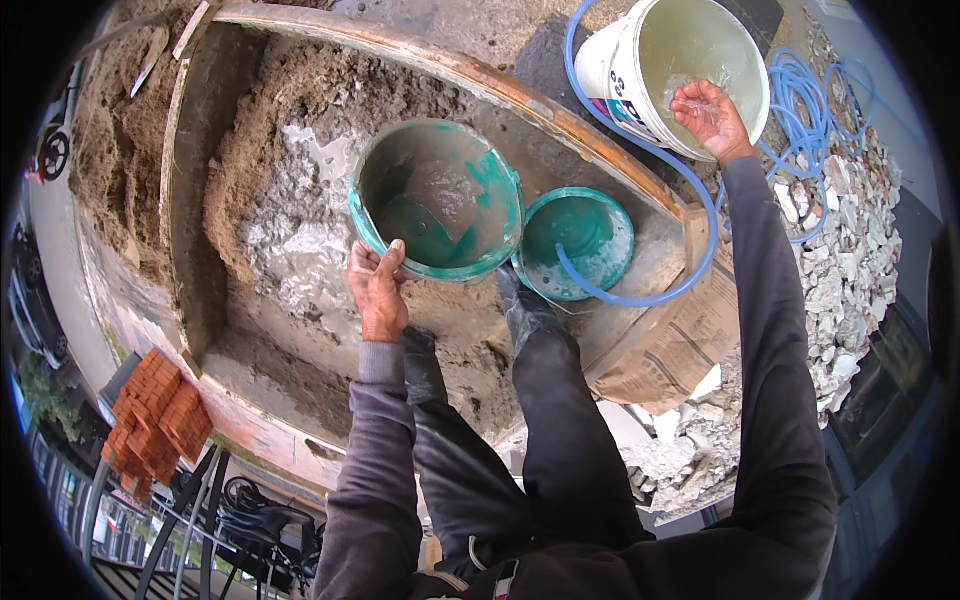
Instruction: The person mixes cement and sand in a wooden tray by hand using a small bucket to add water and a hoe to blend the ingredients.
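My left hand (379, 281) grips the near rim of a green plastic bucket (506, 161), thumb on the edge. The bucket tilts toward me, its inner wall coated with grey mortar residue and some murky water at the bottom. My right hand (709, 120) is cupped, palm up, over the mouth of a large white plastic bucket (619, 82) full of cloudy water. Clear water glistens at its fingers, and the surface behind is rippled. A second green bucket (577, 244) stands beside my boot with a blue hose (652, 300) running into it.
A wooden-edged mixing trough (525, 101) surrounds my feet, holding sand and wet grey mortar (300, 232). A torn paper sack (675, 352) lies at its right side. Beyond are broken rubble (847, 277) and coiled hose (802, 105). Stacked bricks (157, 420) and a motorcycle (262, 517) are lower left.
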Demonstrator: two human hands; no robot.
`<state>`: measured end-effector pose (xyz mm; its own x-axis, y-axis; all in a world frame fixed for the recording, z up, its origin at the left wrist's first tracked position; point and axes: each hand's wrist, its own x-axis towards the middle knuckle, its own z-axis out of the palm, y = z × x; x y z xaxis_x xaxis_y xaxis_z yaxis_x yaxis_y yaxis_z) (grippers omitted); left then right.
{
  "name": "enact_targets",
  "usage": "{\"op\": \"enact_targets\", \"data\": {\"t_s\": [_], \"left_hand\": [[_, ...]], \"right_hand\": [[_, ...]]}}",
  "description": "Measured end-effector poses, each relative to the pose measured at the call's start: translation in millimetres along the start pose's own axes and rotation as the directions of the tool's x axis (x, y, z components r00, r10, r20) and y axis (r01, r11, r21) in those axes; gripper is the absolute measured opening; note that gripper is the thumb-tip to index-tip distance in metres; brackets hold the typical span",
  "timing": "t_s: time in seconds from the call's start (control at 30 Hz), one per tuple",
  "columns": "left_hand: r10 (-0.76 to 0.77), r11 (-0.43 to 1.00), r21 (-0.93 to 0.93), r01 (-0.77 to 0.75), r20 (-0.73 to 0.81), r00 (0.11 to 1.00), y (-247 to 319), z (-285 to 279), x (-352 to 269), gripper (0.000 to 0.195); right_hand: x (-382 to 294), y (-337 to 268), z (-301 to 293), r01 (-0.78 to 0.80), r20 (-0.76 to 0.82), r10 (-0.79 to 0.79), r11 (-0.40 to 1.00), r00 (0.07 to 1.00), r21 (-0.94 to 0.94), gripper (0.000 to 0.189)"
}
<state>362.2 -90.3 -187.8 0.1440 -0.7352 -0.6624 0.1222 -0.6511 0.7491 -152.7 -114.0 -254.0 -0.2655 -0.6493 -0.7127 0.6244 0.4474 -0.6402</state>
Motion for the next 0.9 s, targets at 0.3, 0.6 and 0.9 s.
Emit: {"op": "enact_targets", "data": {"t_s": [0.3,0.6,0.9], "left_hand": [[-0.043,0.998,0.048,0.042,0.037,0.998,-5.6,8.8,-3.6,0.019],[-0.087,0.974,-0.196,0.117,0.157,0.984,-1.0,-33.6,9.9,0.021],[-0.187,0.928,-0.296,0.226,0.153,0.97,-15.5,-19.4,2.7,0.023]], "right_hand": [[-106.7,128.4,169.4,0.264,0.369,-0.088,0.848,0.925,-0.46,0.019],[-49.8,30.0,83.3,0.421,0.05,-0.734,0.331,0.677,-0.844,0.018],[14.3,-8.2,-16.0,-0.031,0.041,0.036,0.992,0.999,-0.122,0.028]]}}
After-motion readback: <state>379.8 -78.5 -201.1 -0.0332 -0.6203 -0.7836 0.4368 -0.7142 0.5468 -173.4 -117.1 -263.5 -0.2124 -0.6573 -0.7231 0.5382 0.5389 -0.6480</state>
